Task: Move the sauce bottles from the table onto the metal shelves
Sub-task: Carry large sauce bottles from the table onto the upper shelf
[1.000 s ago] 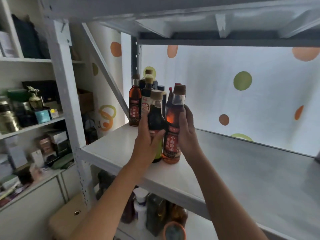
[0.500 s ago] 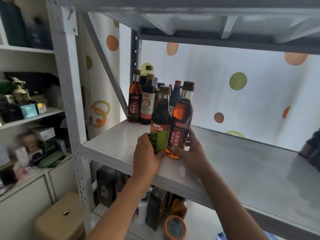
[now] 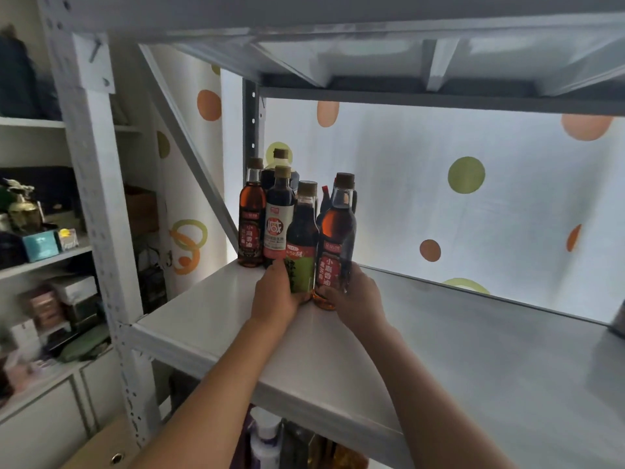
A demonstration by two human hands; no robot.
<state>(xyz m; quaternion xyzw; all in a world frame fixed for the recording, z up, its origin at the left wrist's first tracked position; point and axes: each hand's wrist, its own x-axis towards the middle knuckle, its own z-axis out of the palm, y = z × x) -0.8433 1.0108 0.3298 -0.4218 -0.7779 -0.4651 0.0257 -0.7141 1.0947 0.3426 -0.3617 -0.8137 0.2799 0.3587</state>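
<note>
My left hand (image 3: 275,296) grips the base of a dark bottle with a green label (image 3: 302,238). Beside it, my right hand (image 3: 355,297) grips the base of an amber sesame oil bottle with a red label (image 3: 336,238). Both bottles stand upright and side by side on the white metal shelf (image 3: 209,319). Just behind them at the shelf's back left corner stands a cluster of several sauce bottles, among them an amber one (image 3: 251,214) and a dark one with a white and red label (image 3: 279,218).
A white upright post (image 3: 98,204) frames the shelf on the left, with a diagonal brace (image 3: 189,147) behind it. Another shelf board (image 3: 372,35) hangs overhead. More bottles (image 3: 270,441) stand on the level below. Cluttered side shelves (image 3: 40,252) fill the left.
Both hands slid down from the bottles' middles to their bases, and the two bottles now stand farther back on the shelf, close to the rear cluster.
</note>
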